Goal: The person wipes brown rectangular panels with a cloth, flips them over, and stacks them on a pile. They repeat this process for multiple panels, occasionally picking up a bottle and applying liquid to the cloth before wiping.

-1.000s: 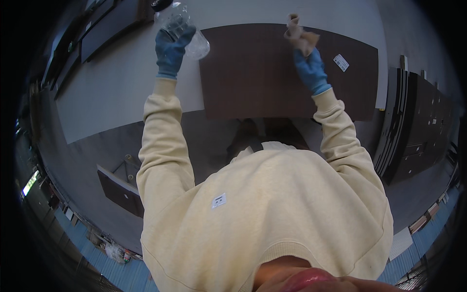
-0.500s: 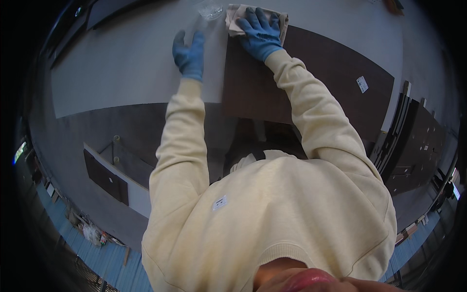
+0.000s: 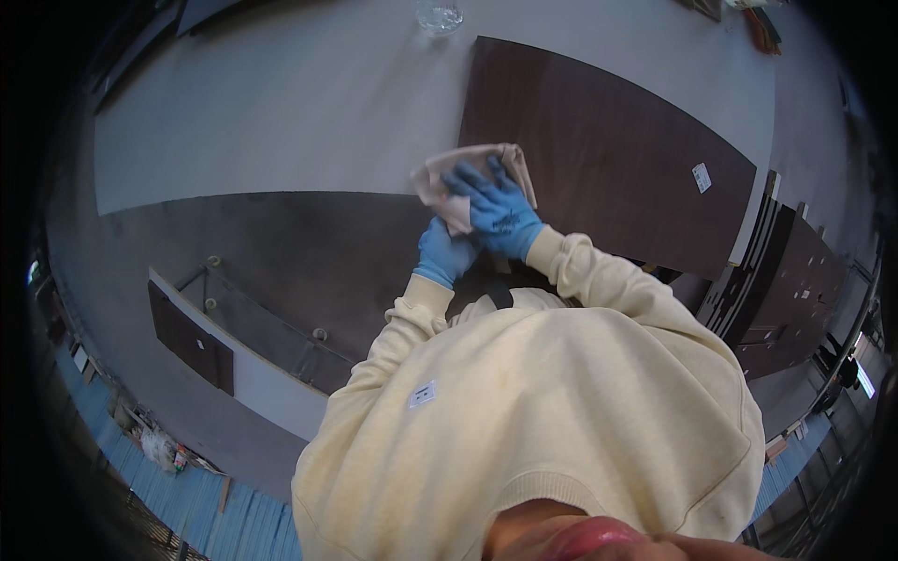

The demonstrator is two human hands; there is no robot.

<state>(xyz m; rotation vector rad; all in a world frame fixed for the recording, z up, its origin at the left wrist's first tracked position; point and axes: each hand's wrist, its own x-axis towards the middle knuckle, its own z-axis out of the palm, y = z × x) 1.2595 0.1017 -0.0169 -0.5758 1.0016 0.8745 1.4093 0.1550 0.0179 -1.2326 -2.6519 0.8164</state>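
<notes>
Dark panels (image 3: 795,280) stand stacked right, apparently a wheeled trolley (image 3: 320,335) left

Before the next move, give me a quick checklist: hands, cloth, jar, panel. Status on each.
1. Blue-gloved right hand on the folded beige cloth: ok, fingers spread across it.
2. Blue-gloved left hand gripping the cloth: cannot tell; its fingers are hidden.
3. Cloth flat on the dark brown rectangular panel: cannot tell; it overlaps the panel's near left corner in view, contact hidden.
4. Clear plastic jar off the panel: ok, beyond its left edge on the pale tabletop.
5. Jar capped: cannot tell; the picture's upper edge cuts it off.
6. Panel free of stickers: not ok, white rectangular label near its right end.
</notes>
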